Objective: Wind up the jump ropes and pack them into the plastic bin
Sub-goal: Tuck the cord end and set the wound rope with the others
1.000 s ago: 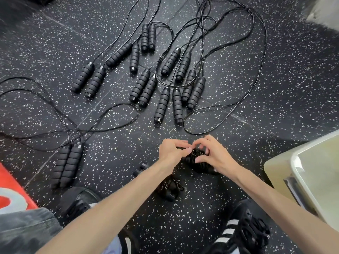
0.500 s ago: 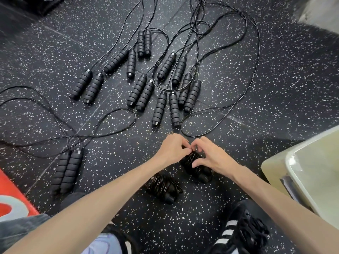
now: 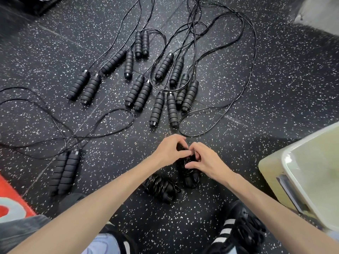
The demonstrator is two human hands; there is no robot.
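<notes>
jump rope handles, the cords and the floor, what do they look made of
Jump rope handles: matte black, ribbed in soft rings, probably foam grips.
Cords: thin, glossy black with highlights, likely plastic-coated; what is under the coating cannot be told.
Floor: dull black with pale flecks and tile seams, looks like speckled rubber matting.

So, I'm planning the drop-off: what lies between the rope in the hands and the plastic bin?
In the head view, only bare speckled floor lies between the held rope bundle and the plastic bin; the right forearm passes above it.
</notes>
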